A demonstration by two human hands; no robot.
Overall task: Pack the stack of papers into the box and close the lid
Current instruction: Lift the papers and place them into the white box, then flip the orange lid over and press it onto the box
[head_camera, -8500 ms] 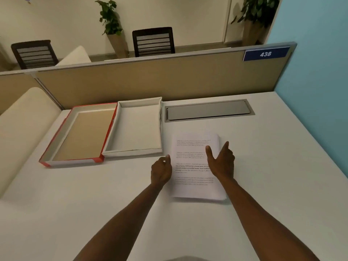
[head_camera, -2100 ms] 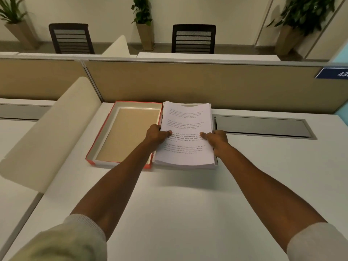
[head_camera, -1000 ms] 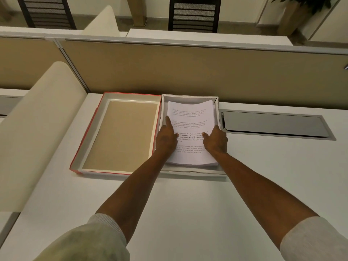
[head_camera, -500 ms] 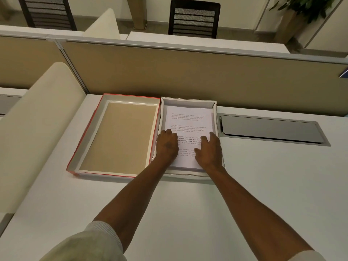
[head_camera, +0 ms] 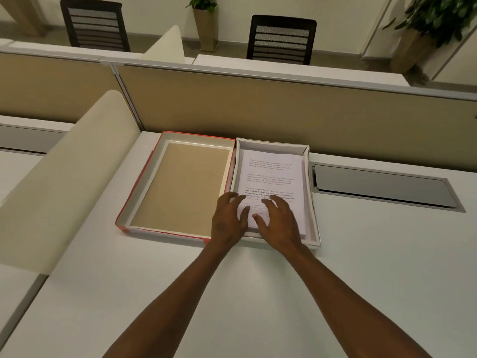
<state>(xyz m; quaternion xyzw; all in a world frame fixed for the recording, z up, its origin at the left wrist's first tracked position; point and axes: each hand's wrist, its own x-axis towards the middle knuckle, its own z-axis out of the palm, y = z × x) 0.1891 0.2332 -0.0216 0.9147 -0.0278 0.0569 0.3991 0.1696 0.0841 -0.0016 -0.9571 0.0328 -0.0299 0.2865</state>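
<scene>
The stack of printed papers lies flat inside the shallow white box on the white desk. Left of the box and touching it, the red-edged lid rests upside down, its brown inside facing up. My left hand hovers over the near left corner of the stack with fingers spread. Beside it, my right hand is over the near part of the stack, fingers apart. Neither hand grips anything. The hands hide the stack's near edge.
A beige partition stands right behind the box and lid. A grey cable hatch is set in the desk to the right of the box. A cream curved divider rises along the desk's left side. Chairs and plants stand beyond.
The stack went from the desk into the box. Within the last second both hands let go of it, drew back toward its near end and spread their fingers.
</scene>
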